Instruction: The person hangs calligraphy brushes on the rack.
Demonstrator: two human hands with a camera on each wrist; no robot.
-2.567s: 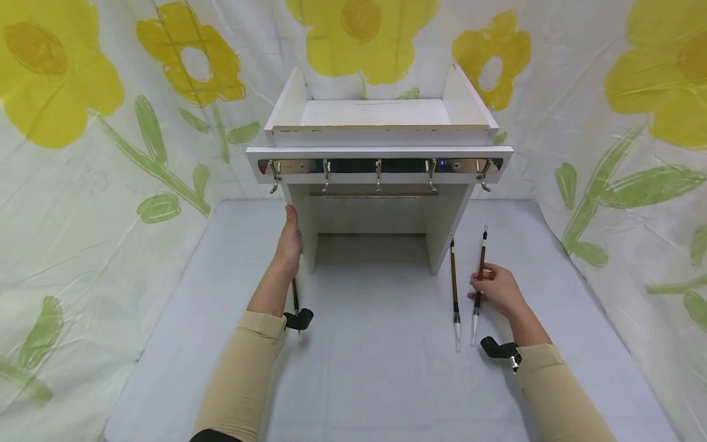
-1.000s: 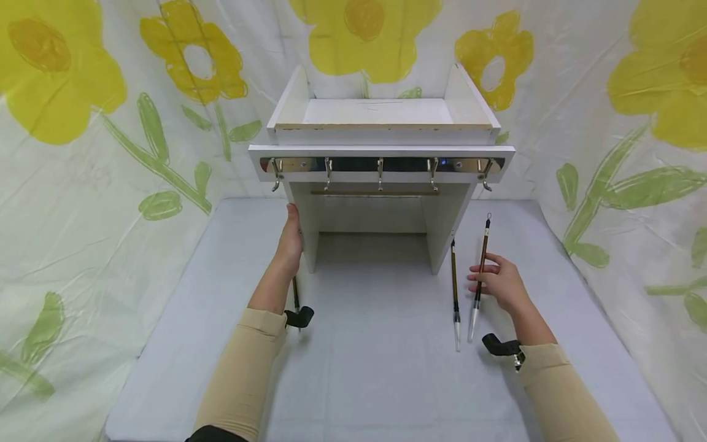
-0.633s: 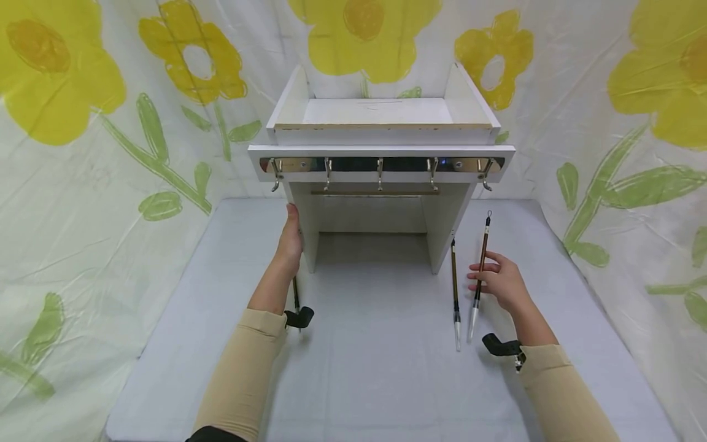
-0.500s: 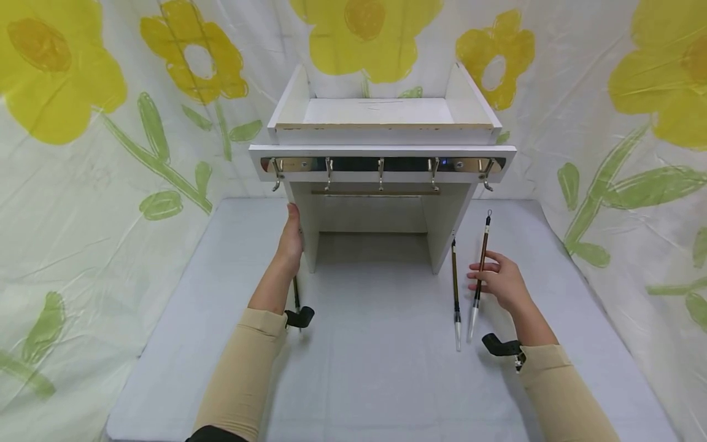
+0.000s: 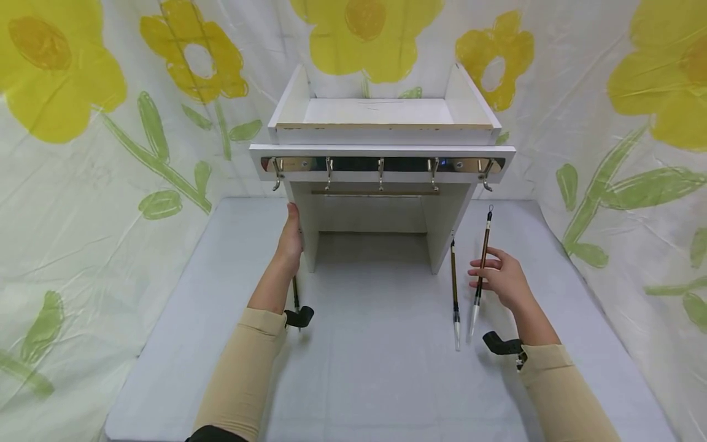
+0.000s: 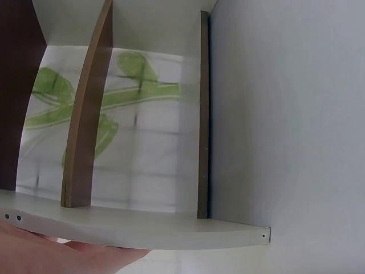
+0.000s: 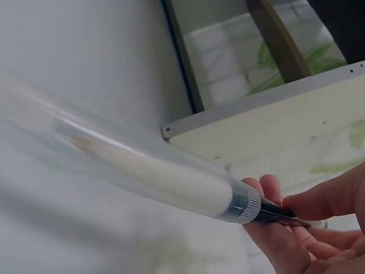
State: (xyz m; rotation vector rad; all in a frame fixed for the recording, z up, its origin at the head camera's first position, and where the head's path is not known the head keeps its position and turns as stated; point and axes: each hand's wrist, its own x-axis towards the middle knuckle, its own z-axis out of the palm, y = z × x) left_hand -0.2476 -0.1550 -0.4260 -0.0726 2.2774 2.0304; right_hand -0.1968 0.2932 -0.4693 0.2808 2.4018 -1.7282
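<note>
My right hand (image 5: 507, 279) pinches a calligraphy brush (image 5: 486, 235) by its dark handle, hanging loop pointing away. In the right wrist view, a clear cap (image 7: 142, 165) covers the brush's pale bristles, and the thumb and fingers (image 7: 328, 197) meet on the handle. Just left of it, a second capped brush (image 5: 455, 282) lies beside the white hook shelf (image 5: 381, 137). My left hand (image 5: 288, 240) rests flat against the outside of the shelf's left panel; the left wrist view shows only part of that hand (image 6: 74, 254). My left wrist partly hides another brush (image 5: 295, 291).
A metal rail with several hooks (image 5: 380, 175) runs across the shelf's front. The shelf's upper tray (image 5: 381, 112) is open on top. Beneath lies a pale table cover (image 5: 381, 368); a flower-printed curtain (image 5: 265, 55) surrounds the table.
My right hand and its brush have shifted slightly away from me, the loop end rising higher in view. My left hand, the shelf and the other brushes stay as they were.
</note>
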